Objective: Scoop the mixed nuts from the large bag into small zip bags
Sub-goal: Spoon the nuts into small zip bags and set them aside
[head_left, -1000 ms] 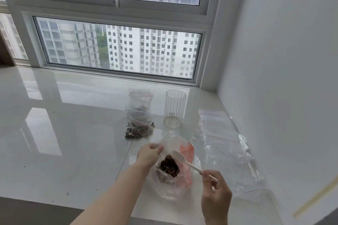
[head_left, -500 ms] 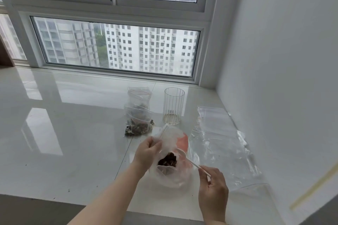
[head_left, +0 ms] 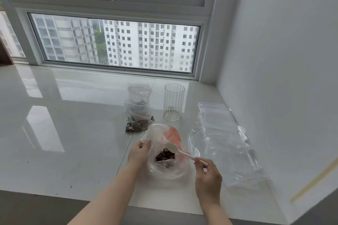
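Observation:
The large clear bag (head_left: 165,170), with a red patch on its far wall, stands open on the white sill, dark mixed nuts (head_left: 164,156) in its bottom. My left hand (head_left: 139,151) pinches the bag's left rim and holds it open. My right hand (head_left: 207,177) grips the handle of a white plastic spoon (head_left: 176,148), whose bowl is inside the bag's mouth just above the nuts. Behind the bag lie small zip bags (head_left: 138,115) holding nuts.
A ribbed clear glass (head_left: 173,102) stands behind the large bag on the right. A pile of empty clear zip bags (head_left: 219,142) lies to the right, close to the white wall. The glossy sill (head_left: 64,133) runs wide to the left; its front edge is near me.
The spoon's bowl dipped down into the nuts half a second ago and has come back up above them. My left hand has kept its hold on the rim.

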